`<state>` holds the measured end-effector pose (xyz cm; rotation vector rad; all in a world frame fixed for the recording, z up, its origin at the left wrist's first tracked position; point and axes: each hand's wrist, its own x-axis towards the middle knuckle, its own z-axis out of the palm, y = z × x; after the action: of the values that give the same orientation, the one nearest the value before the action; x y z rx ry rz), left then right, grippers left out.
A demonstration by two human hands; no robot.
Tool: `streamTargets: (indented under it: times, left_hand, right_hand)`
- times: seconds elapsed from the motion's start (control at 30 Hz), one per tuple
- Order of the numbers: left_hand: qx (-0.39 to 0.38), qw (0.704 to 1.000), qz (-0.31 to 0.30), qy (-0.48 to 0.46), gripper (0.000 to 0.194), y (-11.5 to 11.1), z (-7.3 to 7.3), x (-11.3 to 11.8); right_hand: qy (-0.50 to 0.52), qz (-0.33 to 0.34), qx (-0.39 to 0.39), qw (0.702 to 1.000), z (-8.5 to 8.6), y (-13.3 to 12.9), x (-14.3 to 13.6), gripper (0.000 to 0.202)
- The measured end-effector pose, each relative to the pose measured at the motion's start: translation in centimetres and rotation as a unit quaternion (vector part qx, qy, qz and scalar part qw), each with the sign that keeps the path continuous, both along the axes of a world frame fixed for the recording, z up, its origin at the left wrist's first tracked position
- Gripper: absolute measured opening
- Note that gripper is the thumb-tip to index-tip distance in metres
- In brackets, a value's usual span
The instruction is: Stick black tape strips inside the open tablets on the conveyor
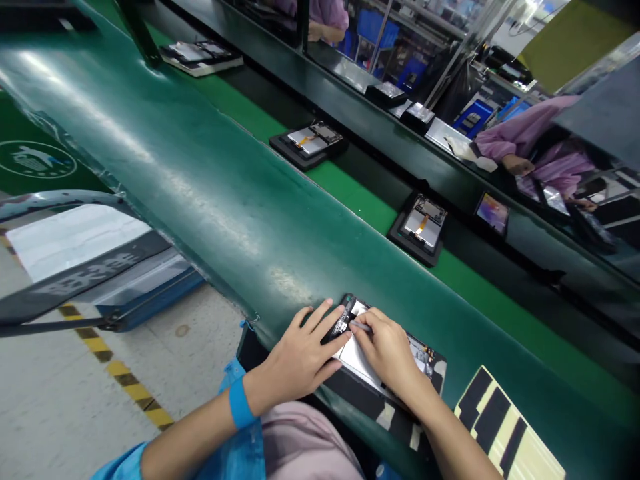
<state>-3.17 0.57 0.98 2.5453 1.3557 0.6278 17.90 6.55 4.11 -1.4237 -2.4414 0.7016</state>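
Observation:
An opened device (361, 359) with a white panel and exposed circuitry lies in a black tray (357, 390) at the near edge of the green bench. My left hand (305, 350), with a blue band at the wrist, rests on the device's left end, its fingers spread. In my right hand (390, 347) a thin grey tool (361, 327) is pinched, its tip at the small parts on the device's left end. Beyond my right wrist, more circuitry shows at the device's right end.
A yellow sheet with black strips (493, 427) lies at the right. Behind the green bench (200, 180), open devices in black trays (423, 227) (309, 143) sit on the green belt (350, 193). Across it, a person in pink sleeves (530, 133) handles items. A chair (100, 280) stands left.

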Motion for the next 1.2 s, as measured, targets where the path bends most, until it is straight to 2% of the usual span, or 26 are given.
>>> streamTargets:
  times: [0.07,0.17,0.27,0.37,0.6,0.67,0.8,0.87,1.03,1.1,1.2]
  left_hand:
    - [-0.002,1.000,-0.003,0.018,0.050,0.1,-0.1,0.0]
    - [-0.008,1.000,-0.003,0.030,0.048,0.2,-0.1,-0.1]
    - [-0.013,0.999,0.000,0.035,0.045,0.3,0.0,-0.1]
    - [-0.015,0.999,0.000,0.042,0.050,0.5,0.1,0.2]
    - [-0.010,0.998,0.027,0.059,0.053,1.1,0.3,0.7]
    - [-0.003,0.999,0.000,0.051,0.057,1.1,0.5,0.7]
    - [-0.018,0.985,-0.162,0.054,0.080,1.0,0.9,1.5]
    - [-0.036,0.977,-0.196,0.079,0.090,0.8,0.8,2.3]
    - [-0.013,0.974,-0.181,0.134,0.094,0.8,0.1,2.9]
    - [0.022,0.975,-0.172,0.142,0.093,1.3,-0.2,2.2]
    - [0.081,0.976,-0.135,0.149,0.087,2.8,-0.6,0.6]
  right_hand:
    - [-0.008,-0.005,0.005,1.000,-0.1,-0.1,-0.1,0.016]
    - [-0.006,-0.021,0.018,1.000,-0.2,-0.1,-0.2,0.015]
    - [0.043,-0.060,0.038,0.997,0.0,0.0,0.3,0.013]
    - [0.094,-0.089,0.054,0.990,0.5,-0.3,1.3,0.012]
    - [0.141,-0.084,0.096,0.982,0.9,-4.0,5.2,0.007]
    - [0.142,-0.100,0.110,0.979,0.6,-5.0,6.8,0.008]
    - [0.134,-0.169,0.117,0.969,0.0,-5.5,9.6,0.006]
    - [0.139,-0.196,0.117,0.964,0.0,-5.2,10.4,0.008]
    - [0.138,-0.212,0.104,0.962,0.1,-3.2,11.4,0.014]
    - [0.124,-0.226,0.092,0.962,0.0,-1.4,12.1,0.017]
    - [0.087,-0.261,0.097,0.957,-0.2,2.8,13.9,0.018]
